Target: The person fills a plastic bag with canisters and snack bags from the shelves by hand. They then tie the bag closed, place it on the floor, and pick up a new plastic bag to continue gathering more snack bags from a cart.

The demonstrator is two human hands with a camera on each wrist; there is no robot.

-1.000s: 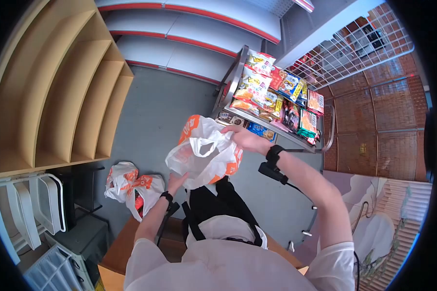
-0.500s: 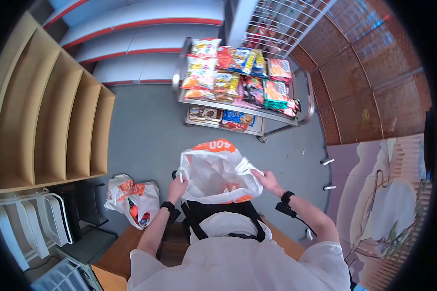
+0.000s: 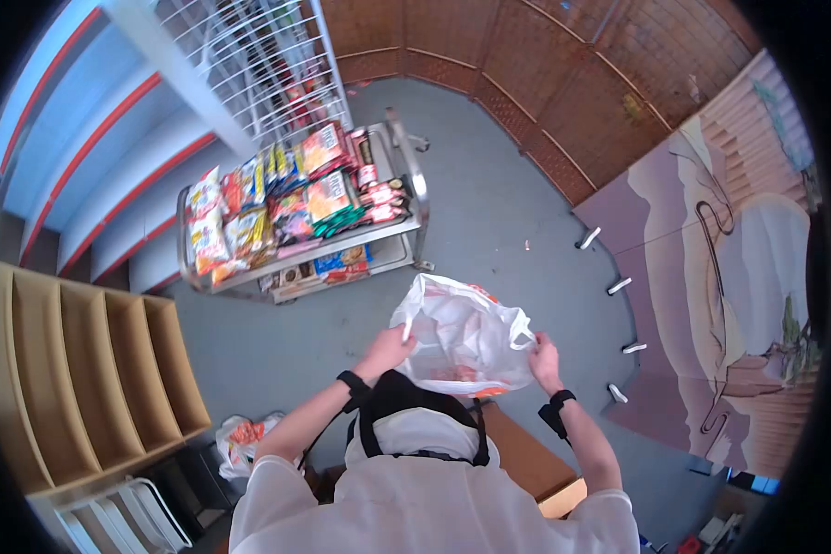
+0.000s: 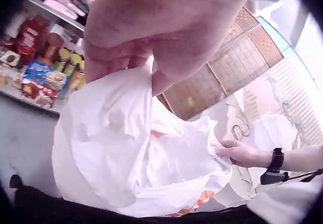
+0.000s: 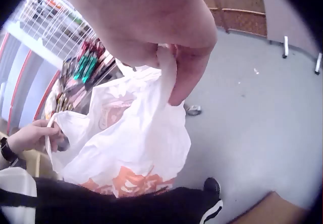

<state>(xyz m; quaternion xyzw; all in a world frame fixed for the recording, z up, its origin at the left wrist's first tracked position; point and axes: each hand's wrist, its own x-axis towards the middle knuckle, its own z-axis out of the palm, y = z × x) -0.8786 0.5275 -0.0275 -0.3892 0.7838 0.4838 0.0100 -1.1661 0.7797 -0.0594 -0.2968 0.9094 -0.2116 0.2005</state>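
Observation:
A white plastic carrier bag (image 3: 462,346) with orange print hangs in front of the person's body, its mouth spread wide. My left hand (image 3: 387,352) pinches the bag's left rim, the fingers curled over the plastic in the left wrist view. On the other side my right hand (image 3: 545,358) grips the right rim close to a handle loop; in the right wrist view, a fold of the bag (image 5: 166,78) passes between thumb and fingers. Down inside, only white plastic and print showing through are visible.
A metal cart (image 3: 314,247) loaded with snack packets (image 3: 249,198) stands ahead to the left, with more packets on its lower tier. Another carrier bag (image 3: 242,443) sits on the floor at left. Wooden shelving (image 3: 92,369) is left, a brown box (image 3: 526,452) behind right, a painted panel (image 3: 674,305) right.
Earlier the left hand was at the bag's lower edge and the right at its handle side; now both hold the mouth apart. The view has turned right, the cart shifting left in it.

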